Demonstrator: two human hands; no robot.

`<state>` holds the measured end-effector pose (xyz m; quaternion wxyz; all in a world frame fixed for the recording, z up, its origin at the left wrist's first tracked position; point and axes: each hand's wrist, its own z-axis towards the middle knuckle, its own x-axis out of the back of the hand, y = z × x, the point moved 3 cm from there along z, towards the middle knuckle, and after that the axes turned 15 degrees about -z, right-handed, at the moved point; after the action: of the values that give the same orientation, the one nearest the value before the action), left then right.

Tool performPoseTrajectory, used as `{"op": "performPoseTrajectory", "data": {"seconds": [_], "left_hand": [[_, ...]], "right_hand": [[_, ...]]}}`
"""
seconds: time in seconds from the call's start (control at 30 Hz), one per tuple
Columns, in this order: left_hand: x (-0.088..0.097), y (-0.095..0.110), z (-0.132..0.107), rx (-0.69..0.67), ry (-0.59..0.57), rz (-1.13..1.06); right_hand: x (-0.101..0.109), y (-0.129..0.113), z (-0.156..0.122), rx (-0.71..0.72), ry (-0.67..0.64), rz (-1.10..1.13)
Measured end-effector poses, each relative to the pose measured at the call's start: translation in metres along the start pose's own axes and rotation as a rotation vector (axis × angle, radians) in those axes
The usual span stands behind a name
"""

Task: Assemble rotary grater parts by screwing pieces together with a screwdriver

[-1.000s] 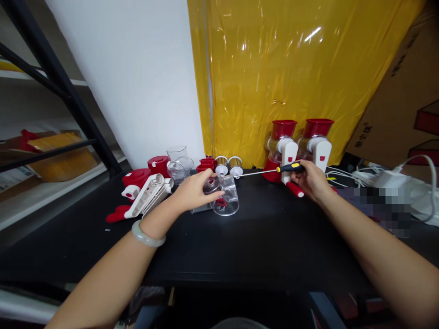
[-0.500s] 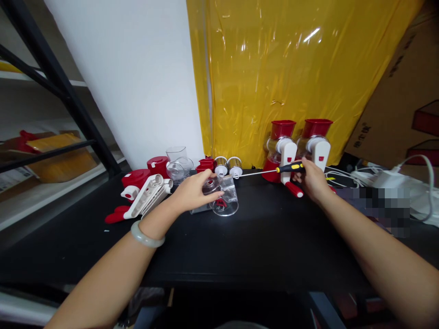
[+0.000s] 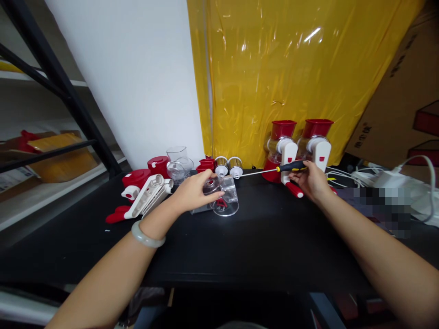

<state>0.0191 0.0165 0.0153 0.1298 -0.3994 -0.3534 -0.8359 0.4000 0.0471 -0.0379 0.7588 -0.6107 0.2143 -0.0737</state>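
My right hand point(image 3: 311, 180) grips the black-and-yellow handle of a long screwdriver point(image 3: 290, 167). Its thin shaft points left, and the tip reaches the top of a clear plastic housing point(image 3: 230, 194) with a small red part inside. Fingers and thumb of my left hand point(image 3: 197, 189) are closed around the left side of that housing, which lies on the black table. Whether the tip touches a screw is too small to tell. Just behind the housing stand two metal grater drums point(image 3: 228, 167) with white ends, beside some red parts point(image 3: 206, 164).
Two assembled red-and-white rotary graters point(image 3: 320, 151) stand at the back right. Left of my left hand lie white handle parts point(image 3: 147, 196), red bases point(image 3: 135, 178) and another clear housing point(image 3: 179, 164). White cables and a power adapter point(image 3: 391, 178) sit at the right on the black table point(image 3: 247, 246).
The screwdriver handle has turned about its axis, its yellow markings now mostly out of sight. My right fingers have shifted on it; my left hand stays on the clear housing.
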Motion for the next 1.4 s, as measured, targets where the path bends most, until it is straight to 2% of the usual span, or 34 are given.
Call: {"op": "performPoseTrajectory", "data": {"seconds": [0.37, 0.57, 0.8, 1.0, 1.23, 1.4], "left_hand": [[0.001, 0.001, 0.000, -0.004, -0.005, -0.001], [0.001, 0.001, 0.000, -0.003, -0.009, 0.008], [0.001, 0.003, 0.000, 0.001, -0.010, 0.005], [0.001, 0.002, 0.000, 0.000, -0.003, 0.001], [0.001, 0.001, 0.000, 0.000, -0.006, 0.008], [0.001, 0.001, 0.000, -0.002, -0.002, 0.003]], "right_hand": [[0.000, -0.004, -0.003, 0.092, 0.049, -0.133], [-0.002, -0.005, -0.006, 0.060, -0.038, -0.042], [-0.001, -0.002, -0.003, 0.005, -0.007, 0.022], [-0.001, -0.006, -0.006, 0.068, -0.059, -0.049], [-0.001, -0.010, -0.009, 0.194, 0.006, -0.138], [-0.003, -0.009, -0.008, 0.161, -0.016, -0.075]]}}
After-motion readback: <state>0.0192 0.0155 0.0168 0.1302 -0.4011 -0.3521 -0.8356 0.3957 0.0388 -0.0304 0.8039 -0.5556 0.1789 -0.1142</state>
